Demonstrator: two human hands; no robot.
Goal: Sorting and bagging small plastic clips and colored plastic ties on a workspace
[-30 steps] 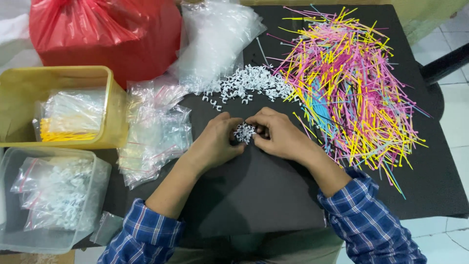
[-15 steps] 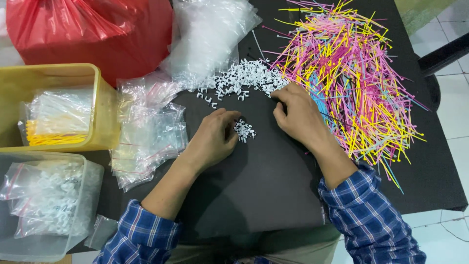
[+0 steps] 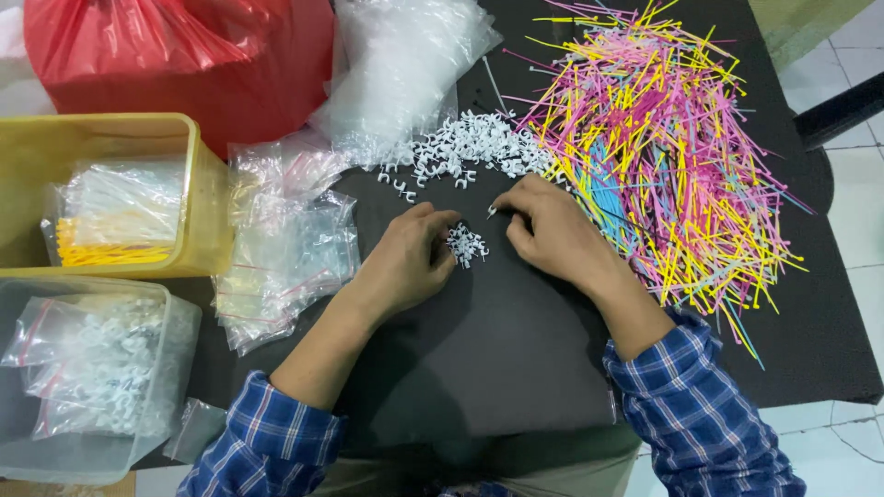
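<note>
1. The left hand (image 3: 405, 262) lies near the centre of the frame on the black table top (image 3: 516, 368), palm down, the fingers curled loosely; its fingertips touch the small heap of white clips (image 3: 466, 245). I cannot tell if it holds any clip inside.
2. The right hand (image 3: 552, 230) is just right of this small heap, a little higher in the frame. Its thumb and first finger are pinched narrowly on one white clip (image 3: 493, 211).
3. The large pile of white clips (image 3: 470, 147) lies above both hands, in the upper middle of the frame, apart from the small heap.
4. The coloured cable ties (image 3: 663, 156), pink, yellow and some blue, fill the upper right of the frame; the right hand's back touches their edge.
5. Clear plastic bags (image 3: 285, 248) lie left of the left hand, near it but not touching.
6. A bigger clear bag (image 3: 405, 64) lies at the top centre, beside a red plastic bag (image 3: 184, 55) in the upper left.
7. A yellow bin (image 3: 207, 212) at the left holds packets with yellow ties.
8. A clear box (image 3: 180, 336) in the lower left holds packets of white clips.
9. Both arms wear blue checked sleeves (image 3: 700, 414).
</note>
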